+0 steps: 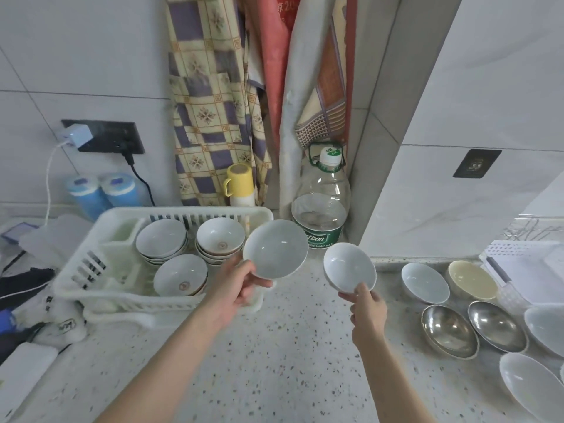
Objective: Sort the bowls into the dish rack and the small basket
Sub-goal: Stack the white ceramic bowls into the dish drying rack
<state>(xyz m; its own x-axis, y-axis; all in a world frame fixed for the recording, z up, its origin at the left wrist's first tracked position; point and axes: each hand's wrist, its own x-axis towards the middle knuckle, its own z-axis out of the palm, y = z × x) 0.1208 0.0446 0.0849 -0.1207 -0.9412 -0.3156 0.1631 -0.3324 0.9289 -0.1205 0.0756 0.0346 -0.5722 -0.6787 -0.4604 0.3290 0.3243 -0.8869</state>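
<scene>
While both bowls are being held above the counter, the left hand point(241, 285) is pinching the rim of the larger pale bowl point(275, 248) beside the dish rack point(91, 270), and the right hand point(367, 303) is pinching the smaller white bowl point(349, 271) by its near edge. Both grips are bearing on the rim alone, so a tilted bowl is likely to slip and chip against the stacked patterned bowls point(219, 238) or the speckled countertop point(274, 361). Unsorted ceramic and steel bowls point(448, 331) are waiting at the right. White tiled walls, hanging cloths point(210, 96) and a water bottle point(320, 206) are standing behind. No small basket is identifiable.
</scene>
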